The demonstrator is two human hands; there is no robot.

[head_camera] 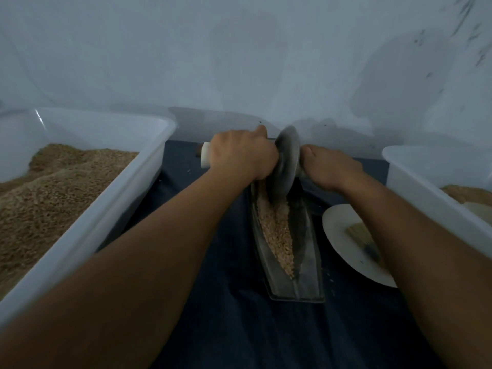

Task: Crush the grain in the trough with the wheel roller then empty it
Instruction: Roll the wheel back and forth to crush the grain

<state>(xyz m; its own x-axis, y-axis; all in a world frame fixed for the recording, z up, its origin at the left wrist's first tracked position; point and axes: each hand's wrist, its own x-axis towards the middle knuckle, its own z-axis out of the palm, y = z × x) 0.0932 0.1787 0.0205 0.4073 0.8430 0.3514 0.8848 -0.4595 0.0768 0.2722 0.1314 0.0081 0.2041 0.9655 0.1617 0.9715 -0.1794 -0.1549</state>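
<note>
A narrow boat-shaped metal trough (306,251) lies lengthwise on a dark cloth, with pale grain (277,230) along its groove. The grey metal wheel roller (287,161) stands on edge in the trough's far end. My left hand (239,153) grips the white handle (205,155) on the wheel's left side. My right hand (327,166) grips the handle on the right side, which is hidden under the fingers. Both arms reach forward over the cloth.
A large white tub (106,209) full of brown grain sits at the left. Another white tub (426,187) with some grain stands at the right. A white plate (343,251) holding a small brush (362,238) lies right of the trough. A pale wall rises just behind.
</note>
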